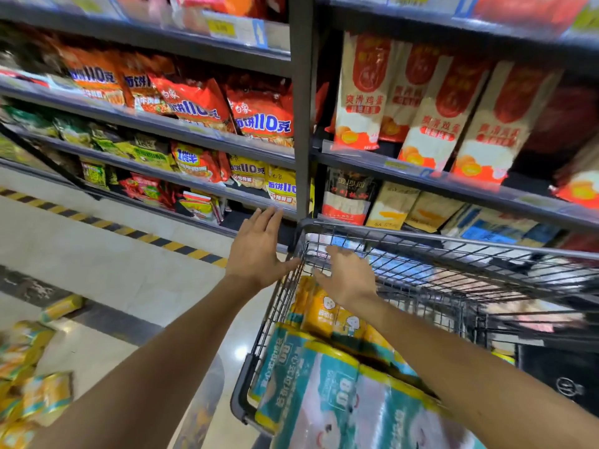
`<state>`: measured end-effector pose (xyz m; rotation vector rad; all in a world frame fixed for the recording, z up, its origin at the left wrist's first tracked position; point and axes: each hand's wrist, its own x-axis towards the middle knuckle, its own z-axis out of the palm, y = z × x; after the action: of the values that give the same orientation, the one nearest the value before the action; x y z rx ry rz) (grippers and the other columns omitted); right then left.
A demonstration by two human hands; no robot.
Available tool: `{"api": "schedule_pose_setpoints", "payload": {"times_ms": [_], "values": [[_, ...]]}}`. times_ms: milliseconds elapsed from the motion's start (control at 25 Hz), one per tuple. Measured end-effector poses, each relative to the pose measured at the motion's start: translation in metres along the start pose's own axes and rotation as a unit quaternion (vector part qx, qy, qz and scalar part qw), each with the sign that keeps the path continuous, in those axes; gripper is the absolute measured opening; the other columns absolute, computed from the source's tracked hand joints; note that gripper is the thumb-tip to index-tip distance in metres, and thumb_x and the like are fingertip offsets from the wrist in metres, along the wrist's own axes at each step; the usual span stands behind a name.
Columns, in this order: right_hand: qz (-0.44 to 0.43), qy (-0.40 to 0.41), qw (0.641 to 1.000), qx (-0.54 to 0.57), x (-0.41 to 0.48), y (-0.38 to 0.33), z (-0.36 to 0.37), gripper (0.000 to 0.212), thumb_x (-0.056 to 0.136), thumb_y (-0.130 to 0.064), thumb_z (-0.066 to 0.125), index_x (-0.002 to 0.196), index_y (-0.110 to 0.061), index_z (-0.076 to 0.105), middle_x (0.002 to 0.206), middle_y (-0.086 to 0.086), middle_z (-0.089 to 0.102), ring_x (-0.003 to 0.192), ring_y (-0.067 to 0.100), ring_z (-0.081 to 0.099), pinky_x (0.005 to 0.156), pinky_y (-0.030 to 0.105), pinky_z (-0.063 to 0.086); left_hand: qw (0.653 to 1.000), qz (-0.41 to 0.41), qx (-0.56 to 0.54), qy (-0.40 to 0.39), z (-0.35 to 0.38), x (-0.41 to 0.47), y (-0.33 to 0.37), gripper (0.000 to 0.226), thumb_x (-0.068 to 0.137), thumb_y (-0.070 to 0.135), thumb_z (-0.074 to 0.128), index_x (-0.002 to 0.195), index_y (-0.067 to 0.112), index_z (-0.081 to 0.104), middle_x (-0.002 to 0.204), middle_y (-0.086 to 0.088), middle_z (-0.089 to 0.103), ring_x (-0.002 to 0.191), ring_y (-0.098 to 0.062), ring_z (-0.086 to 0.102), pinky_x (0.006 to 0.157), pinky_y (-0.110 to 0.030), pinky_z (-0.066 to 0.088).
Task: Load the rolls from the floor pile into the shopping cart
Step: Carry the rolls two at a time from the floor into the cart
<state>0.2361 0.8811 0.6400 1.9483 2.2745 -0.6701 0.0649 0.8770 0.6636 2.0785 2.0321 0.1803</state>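
Rolls (324, 377) in teal-and-yellow plastic wrap fill the black wire shopping cart (453, 239); others lie on the pale tiled floor (97, 254). Left hand (256, 251) and right hand (348, 277) hover with fingers spread, holding nothing.

Bright, even overhead store light, with a soft glare patch on the glossy floor (223, 348) beside the cart (291, 286). Motion blur smears the packs (29, 384) at near left and the top shelf (227, 27). Wide-angle distortion bends the shelf lines toward the edges. The middle is sharpest.
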Motion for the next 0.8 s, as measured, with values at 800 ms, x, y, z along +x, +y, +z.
{"api": "schedule_pose_setpoints", "payload": {"times_ms": [800], "values": [[-0.514,0.065,0.851,-0.091,-0.203,-0.243,-0.056,0.085,0.092,-0.059,0.044,0.154,-0.015,0.005,0.161,0.004,0.008,0.148,0.027,0.007,0.119,0.042,0.016,0.853,-0.441,0.071,0.269,-0.145,-0.426,-0.064,0.1,0.065,0.053,0.079,0.142,0.002,0.041,0.144,-0.018,0.043,0.133,-0.036,0.039,0.111,-0.044,0.03]]}}
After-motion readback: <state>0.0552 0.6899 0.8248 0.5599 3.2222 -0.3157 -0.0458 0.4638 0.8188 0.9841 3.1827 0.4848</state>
